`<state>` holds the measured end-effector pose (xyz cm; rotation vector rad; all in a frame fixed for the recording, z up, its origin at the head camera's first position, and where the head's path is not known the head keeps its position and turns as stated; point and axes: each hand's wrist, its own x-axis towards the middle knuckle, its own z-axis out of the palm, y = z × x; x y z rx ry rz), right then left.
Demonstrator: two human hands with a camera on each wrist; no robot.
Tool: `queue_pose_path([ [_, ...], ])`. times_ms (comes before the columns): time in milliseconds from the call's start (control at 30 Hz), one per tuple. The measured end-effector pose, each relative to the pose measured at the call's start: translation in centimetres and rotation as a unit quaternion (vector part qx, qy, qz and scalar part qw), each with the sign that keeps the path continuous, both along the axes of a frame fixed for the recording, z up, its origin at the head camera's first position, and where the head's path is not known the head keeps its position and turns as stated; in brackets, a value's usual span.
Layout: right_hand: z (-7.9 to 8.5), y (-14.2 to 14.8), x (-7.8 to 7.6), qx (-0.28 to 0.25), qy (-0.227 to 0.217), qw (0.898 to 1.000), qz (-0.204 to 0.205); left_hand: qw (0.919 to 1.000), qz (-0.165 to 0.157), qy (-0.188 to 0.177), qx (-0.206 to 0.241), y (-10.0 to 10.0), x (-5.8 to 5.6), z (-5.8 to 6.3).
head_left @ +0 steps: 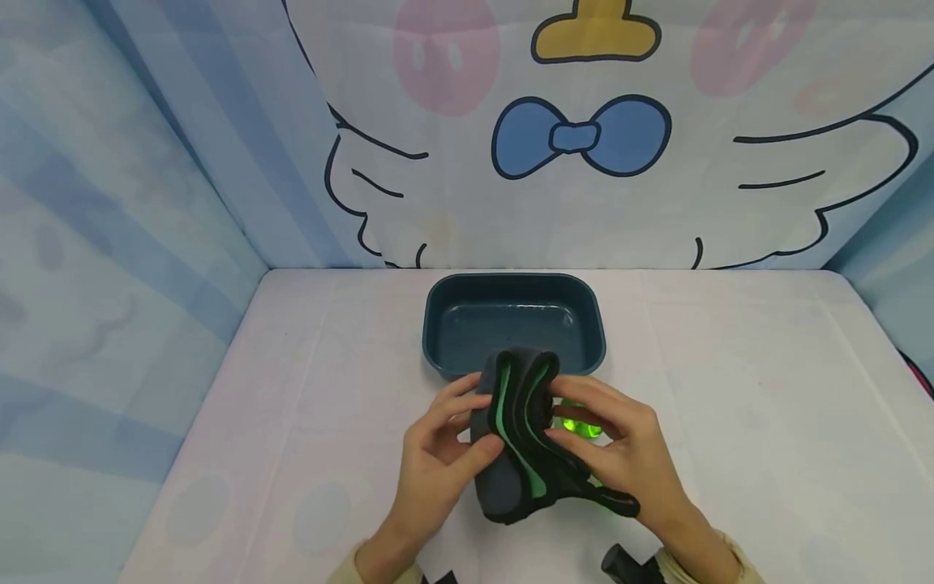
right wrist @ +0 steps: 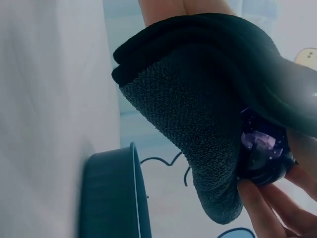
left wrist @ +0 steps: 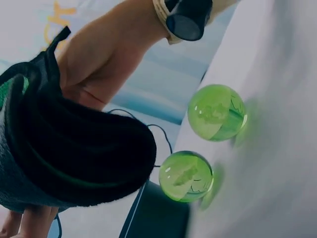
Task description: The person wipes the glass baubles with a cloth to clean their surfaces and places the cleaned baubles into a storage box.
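A thick folded cloth (head_left: 502,480), grey and fuzzy outside with black edging and green layers, stands between the two hands in the head view. My left hand (head_left: 436,453) grips its left side, thumb in front and fingers behind. On the other side, my right hand (head_left: 629,442) has its thumb and fingers curled close against the cloth. In the right wrist view those fingers hold a shiny dark purple ball (right wrist: 263,148) up against the fuzzy fabric. From the head camera that ball is mostly hidden.
Two clear green balls (left wrist: 216,113) rest on the white table (head_left: 306,422), partly behind the right hand. A dark blue rectangular tub (head_left: 511,323) stands beyond the hands near the table's back edge. Printed curtains (head_left: 452,186) rise behind and at the sides.
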<state>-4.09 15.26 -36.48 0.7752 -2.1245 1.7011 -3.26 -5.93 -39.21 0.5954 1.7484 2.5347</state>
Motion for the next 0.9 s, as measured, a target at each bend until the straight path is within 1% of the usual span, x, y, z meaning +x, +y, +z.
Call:
queue_pose_path([
  [100, 0.1, -0.1, 0.1, 0.004, -0.013, 1.0, -0.01, 0.9999, -0.014, -0.003, -0.006, -0.1, -0.1, -0.2],
  [200, 0.4, -0.3, 0.3, 0.01, -0.045, 0.999, -0.024, 0.9993, -0.021, 0.011, -0.03, -0.2, -0.1, -0.4],
  [333, 0.6, -0.5, 0.4, 0.021, -0.082, 0.996, -0.035, 0.9965, -0.015, 0.038, -0.073, -0.3, -0.2, -0.6],
  [433, 0.6, -0.4, 0.5, 0.026, -0.102, 0.994, -0.04, 0.9943, -0.01, 0.052, -0.092, -0.2, -0.2, -0.6],
  [533, 0.6, -0.2, 0.4, 0.024, -0.116, 0.993, -0.019, 0.9933, 0.006, 0.068, -0.093, -0.2, -0.2, -0.6],
  [600, 0.6, 0.0, 0.3, 0.02, -0.109, 0.994, 0.013, 0.9938, 0.023, 0.068, -0.085, -0.1, -0.3, -0.6],
  [633, 0.6, 0.2, 0.2, 0.023, -0.098, 0.995, 0.028, 0.9941, 0.032, 0.066, -0.08, -0.1, -0.3, -0.6],
  [733, 0.6, 0.6, 0.0, 0.058, -0.036, 0.996, 0.053, 0.9957, 0.046, 0.048, -0.064, -0.2, -0.3, -0.5],
  [767, 0.6, 0.8, -0.1, 0.072, -0.014, 0.996, 0.057, 0.9965, 0.044, 0.042, -0.058, -0.2, -0.4, -0.5],
  [833, 0.4, 1.0, -0.2, 0.097, 0.023, 0.993, 0.057, 0.9973, 0.031, 0.048, -0.046, -0.2, -0.4, -0.5],
  [900, 0.3, 1.1, -0.4, 0.108, 0.042, 0.991, 0.061, 0.9977, 0.017, 0.051, -0.041, -0.2, -0.4, -0.6],
])
